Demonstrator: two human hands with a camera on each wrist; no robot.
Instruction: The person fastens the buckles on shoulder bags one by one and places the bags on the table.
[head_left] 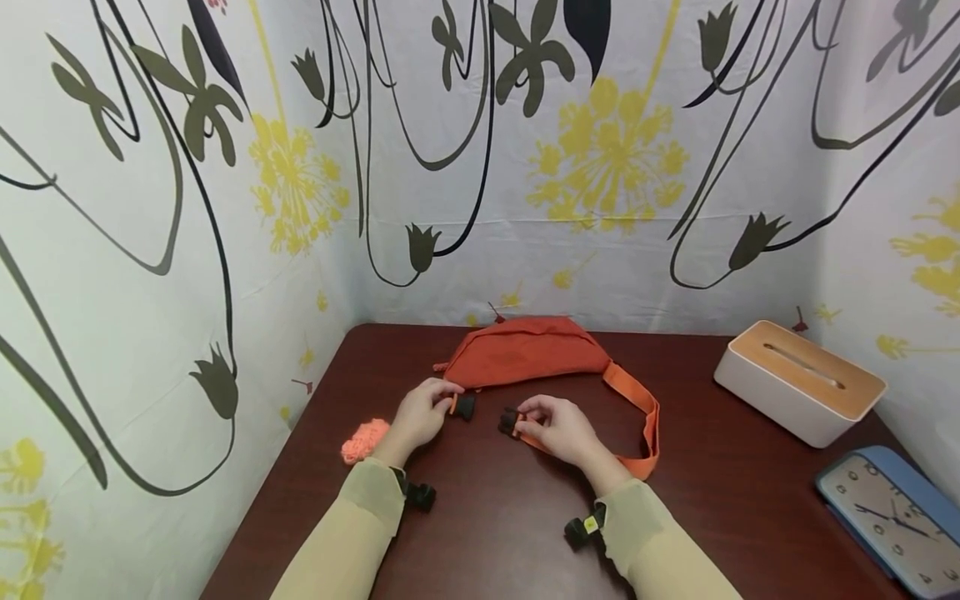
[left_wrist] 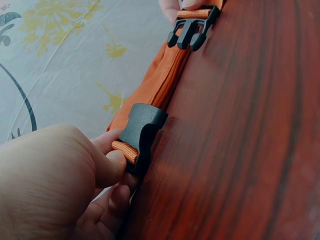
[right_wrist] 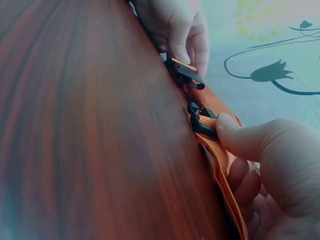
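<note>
An orange waist bag (head_left: 528, 352) lies near the table's back edge, its strap (head_left: 647, 417) looping round on the right. My left hand (head_left: 422, 413) pinches the black socket half of the buckle (left_wrist: 142, 127) by its orange webbing, between thumb and fingers. In my right hand (head_left: 561, 427) is the pronged half of the buckle (left_wrist: 190, 31), gripped where the strap threads through. The two halves face each other with a gap between them, just in front of the bag. In the right wrist view the socket half (right_wrist: 186, 75) sits beyond the pronged half (right_wrist: 204, 121).
A coral-coloured knitted piece (head_left: 365, 441) lies left of my left wrist. On the right stand a white tissue box (head_left: 780, 392) with a wooden lid and a blue clock (head_left: 892, 521). Patterned cloth walls (head_left: 480, 275) rise behind the dark red table (head_left: 487, 533).
</note>
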